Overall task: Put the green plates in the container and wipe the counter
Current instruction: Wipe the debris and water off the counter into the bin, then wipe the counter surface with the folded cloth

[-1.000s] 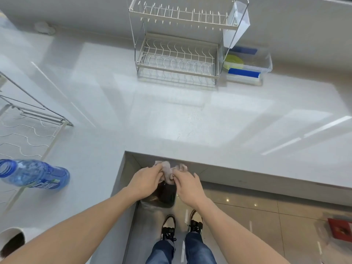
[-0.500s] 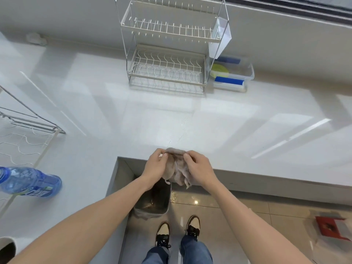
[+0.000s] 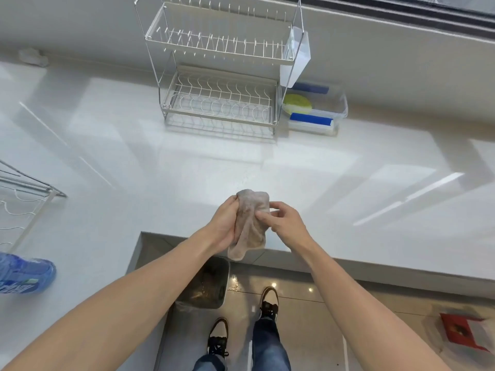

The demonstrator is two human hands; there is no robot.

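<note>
Fingers of the left hand [image 3: 223, 223] are closed around the cloth [image 3: 250, 223], and the thumb and fingertips of the right hand [image 3: 282, 222] pinch its right edge. The cloth is bunched and hangs in the air above the near edge of the counter [image 3: 187, 167]; its lower tip points down toward the bin [image 3: 205, 286] on the floor.

Green plates [image 3: 297, 103] already lie in the container [image 3: 341, 103], which stands at the back beside the rack [image 3: 219, 84], so I judge that only the wiping is left.

Several things could go wrong from here. The cloth looks brownish and maybe dirty, though the picture is too soft to be sure; if so, it could smear the counter instead of cleaning it. Some small specks seem to lie on the counter just beyond the hands, and a quick sweep could push them over the edge to the floor and miss the bin. A wide stroke to the left could knock the bottle [image 3: 25, 274], which lies on its side and would roll easily. A loose pinch by the right hand could let the cloth slip down.
</note>
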